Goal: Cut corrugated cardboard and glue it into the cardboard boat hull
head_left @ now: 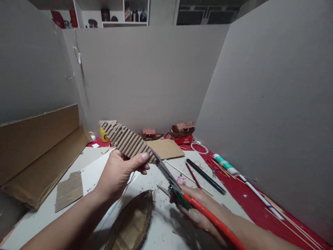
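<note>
My left hand [127, 166] pinches a strip of corrugated cardboard [127, 140], its ridged side facing me, with the thumb on top near the right end. In my right hand [192, 205] is a pair of scissors [169, 175] with orange and green handles. The scissor blades reach up to the cardboard's right edge, close to my left thumb; whether they are cutting into it I cannot tell. Below my hands lies a brown boat-shaped hull [131, 222] made of cardboard, cropped by the bottom edge.
A ridged cardboard scrap [69, 191] and a large folded cardboard sheet [39, 159] lie left. Model boats [182, 129] stand at the back, near a flat cardboard piece [166, 148]. To the right are a black rod [205, 176], a green-and-white tube [225, 164] and thin sticks [293, 222]. Grey panels surround the table.
</note>
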Available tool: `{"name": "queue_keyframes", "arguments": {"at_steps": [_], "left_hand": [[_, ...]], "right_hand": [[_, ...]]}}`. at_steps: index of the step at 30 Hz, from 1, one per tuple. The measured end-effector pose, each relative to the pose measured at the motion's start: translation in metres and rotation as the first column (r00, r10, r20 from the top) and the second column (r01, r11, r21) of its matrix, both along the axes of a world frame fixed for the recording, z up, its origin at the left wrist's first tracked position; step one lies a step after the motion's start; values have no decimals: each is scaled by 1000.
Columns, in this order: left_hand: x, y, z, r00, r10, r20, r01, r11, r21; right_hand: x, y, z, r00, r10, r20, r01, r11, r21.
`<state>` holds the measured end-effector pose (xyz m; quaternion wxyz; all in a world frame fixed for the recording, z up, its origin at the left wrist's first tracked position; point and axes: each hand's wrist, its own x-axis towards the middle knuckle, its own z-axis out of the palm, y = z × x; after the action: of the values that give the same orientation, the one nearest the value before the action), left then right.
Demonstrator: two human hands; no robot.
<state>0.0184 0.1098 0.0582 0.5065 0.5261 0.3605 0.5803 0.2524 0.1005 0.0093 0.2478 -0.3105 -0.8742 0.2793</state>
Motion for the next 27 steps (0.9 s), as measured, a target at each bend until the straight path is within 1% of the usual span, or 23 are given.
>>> {"name": "queue_keyframes", "arguments": {"at_steps": [6, 12, 18, 21, 25, 27], "left_hand": [[2, -1, 0, 999, 26, 19, -26, 999, -19], [1, -1, -1, 1000, -5, 18, 5, 1000, -9], [0, 1, -1, 999, -36, 23, 36, 999, 2], [1, 1, -1, 998, -46, 38, 46, 999, -2], [2, 1, 0, 996, -65, 58, 65, 998, -5], [1, 0, 1, 996, -70, 51, 71, 997, -7]], "right_hand": [[0, 2, -10, 999, -2, -34, 1, 1000, -27], [-2, 3, -18, 997, -49, -63, 50, 999, 15], [-4, 6, -22, 999, 20, -48, -21, 1000, -19], [-6, 5, -20, 997, 26, -78, -30, 999, -40], [-8, 1, -18, 991, 37, -127, -52, 991, -123], [-8, 0, -18, 988, 40, -150, -60, 989, -132]]}}
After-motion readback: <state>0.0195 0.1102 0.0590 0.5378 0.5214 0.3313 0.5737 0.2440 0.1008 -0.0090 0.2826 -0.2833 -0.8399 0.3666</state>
